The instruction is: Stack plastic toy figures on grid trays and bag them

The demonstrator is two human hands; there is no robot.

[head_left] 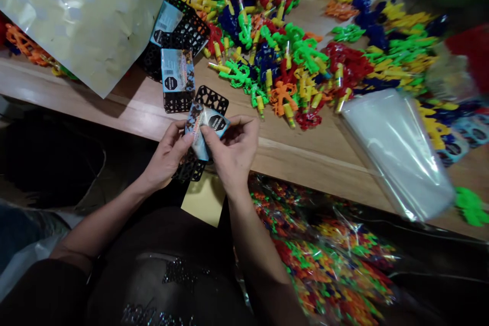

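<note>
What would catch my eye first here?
Probably the heap of brightly coloured plastic figures, spread across the far side of the wooden table. Next, at the near edge, the left hand and right hand pinch a blue printed label against a black plastic lattice. Shiny clear plastic lies to the right.

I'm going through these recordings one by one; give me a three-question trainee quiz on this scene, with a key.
1. True or false: the left hand and right hand both touch the blue card.
2. What colour is the lattice behind that card?
A) green
B) black
C) orange
3. Fill in: the clear plastic lies on the table to the ___ of the right hand.

Key: 1. True. 2. B. 3. right.
</note>
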